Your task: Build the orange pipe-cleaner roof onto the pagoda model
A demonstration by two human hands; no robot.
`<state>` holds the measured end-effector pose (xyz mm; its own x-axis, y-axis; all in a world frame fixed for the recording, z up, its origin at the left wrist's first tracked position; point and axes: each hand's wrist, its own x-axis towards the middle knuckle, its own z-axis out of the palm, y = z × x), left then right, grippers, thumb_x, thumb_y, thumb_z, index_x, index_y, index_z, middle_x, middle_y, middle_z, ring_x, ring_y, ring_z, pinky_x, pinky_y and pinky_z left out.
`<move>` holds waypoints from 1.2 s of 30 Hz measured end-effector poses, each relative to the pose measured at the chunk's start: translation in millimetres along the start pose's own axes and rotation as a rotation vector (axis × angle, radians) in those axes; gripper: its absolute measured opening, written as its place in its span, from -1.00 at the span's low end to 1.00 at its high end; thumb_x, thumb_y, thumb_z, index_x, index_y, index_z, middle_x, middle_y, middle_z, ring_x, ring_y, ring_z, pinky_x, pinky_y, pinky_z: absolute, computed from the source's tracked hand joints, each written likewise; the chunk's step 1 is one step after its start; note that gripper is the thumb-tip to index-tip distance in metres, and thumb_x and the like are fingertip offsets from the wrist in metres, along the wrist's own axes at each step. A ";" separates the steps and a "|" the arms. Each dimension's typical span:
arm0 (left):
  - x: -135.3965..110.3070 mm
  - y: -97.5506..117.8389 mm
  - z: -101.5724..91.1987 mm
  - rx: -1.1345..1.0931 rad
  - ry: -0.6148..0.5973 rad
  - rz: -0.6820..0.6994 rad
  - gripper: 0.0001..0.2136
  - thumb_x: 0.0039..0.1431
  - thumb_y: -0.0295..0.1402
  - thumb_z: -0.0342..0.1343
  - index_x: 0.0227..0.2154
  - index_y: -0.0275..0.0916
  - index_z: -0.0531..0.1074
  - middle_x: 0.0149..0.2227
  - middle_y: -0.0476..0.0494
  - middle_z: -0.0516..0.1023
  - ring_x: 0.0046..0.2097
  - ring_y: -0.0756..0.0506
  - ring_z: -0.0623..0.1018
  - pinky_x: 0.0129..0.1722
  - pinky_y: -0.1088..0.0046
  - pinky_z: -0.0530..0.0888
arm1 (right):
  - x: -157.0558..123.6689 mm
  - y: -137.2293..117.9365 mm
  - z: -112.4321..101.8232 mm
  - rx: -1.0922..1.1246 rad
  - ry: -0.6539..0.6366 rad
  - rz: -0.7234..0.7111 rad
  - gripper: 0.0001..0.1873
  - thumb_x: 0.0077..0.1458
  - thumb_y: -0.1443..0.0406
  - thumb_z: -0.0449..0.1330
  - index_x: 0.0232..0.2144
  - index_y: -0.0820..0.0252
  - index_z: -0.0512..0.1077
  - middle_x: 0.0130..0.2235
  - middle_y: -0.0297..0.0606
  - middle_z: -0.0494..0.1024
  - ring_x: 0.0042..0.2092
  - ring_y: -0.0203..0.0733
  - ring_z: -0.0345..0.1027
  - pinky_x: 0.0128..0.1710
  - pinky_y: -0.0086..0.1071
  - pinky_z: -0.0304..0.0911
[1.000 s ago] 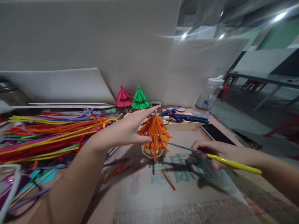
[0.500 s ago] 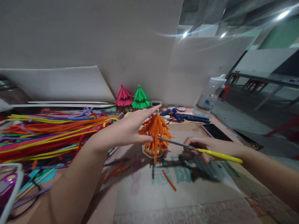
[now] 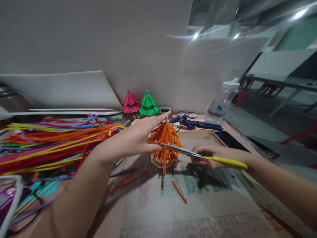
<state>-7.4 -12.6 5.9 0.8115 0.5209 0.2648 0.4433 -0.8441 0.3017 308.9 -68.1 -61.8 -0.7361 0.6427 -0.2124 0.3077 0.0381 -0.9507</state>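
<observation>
An orange pipe-cleaner tree (image 3: 166,134) stands on a pale base (image 3: 158,162), one long strand hanging down its front. My left hand (image 3: 138,134) grips the tree from the left, its thumb at the front strands and a finger stretched behind the top; the other fingertips are hidden. In my right hand (image 3: 210,154) are yellow-handled scissors (image 3: 225,161), held to the right of the tree. Their blades reach across the front of the orange strands, the tip near my left thumb. Loose orange pipe-cleaner pieces (image 3: 179,191) lie in front.
Pink (image 3: 130,102) and green (image 3: 148,104) pipe-cleaner trees stand at the back. Many coloured pipe cleaners (image 3: 49,142) are piled on the left. A blue glue gun (image 3: 184,121), a water bottle (image 3: 220,102) and a phone (image 3: 230,140) lie or stand to the right.
My right hand and the scissors have shifted slightly left, so the blades reach further across the orange tree. My left hand stays about where it was.
</observation>
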 end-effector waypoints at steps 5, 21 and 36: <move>0.4 -0.2 1.9 0.016 0.010 0.013 -0.13 0.16 -0.23 0.25 0.40 0.02 -0.17 0.31 -0.16 0.26 0.28 -0.21 0.33 0.22 0.29 0.28 | -4.2 -6.0 -1.0 -0.082 0.002 0.007 -0.35 0.00 -0.24 0.21 -0.24 0.23 0.34 -0.30 -0.34 0.28 -0.32 -0.28 0.12 -0.31 -0.41 0.06; 0.8 4.0 0.0 0.069 0.009 0.023 -0.13 0.17 -0.23 0.24 0.40 0.01 -0.18 0.30 -0.19 0.29 0.26 -0.22 0.34 0.19 0.26 0.29 | -10.3 3.9 -1.0 -0.071 0.036 0.178 -0.17 -0.12 -0.36 0.16 -0.16 0.22 0.40 -0.37 -0.38 0.30 -0.57 -0.47 -0.01 -0.70 -0.57 -0.04; -0.8 -1.6 1.8 0.039 0.018 -0.020 -0.13 0.16 -0.17 0.24 0.40 -0.03 -0.16 0.36 -0.19 0.20 0.32 -0.24 0.27 0.25 0.25 0.26 | -7.1 3.7 5.9 -0.249 0.091 0.038 -0.36 -0.10 -0.21 0.31 -0.25 0.22 0.44 -0.37 -0.35 0.41 -0.34 -0.24 0.24 -0.35 -0.41 0.15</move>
<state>-8.1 -11.9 3.5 0.7954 0.5397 0.2759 0.4743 -0.8376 0.2711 311.7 -77.1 -65.2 -0.6674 0.7131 -0.2148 0.4813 0.1928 -0.8551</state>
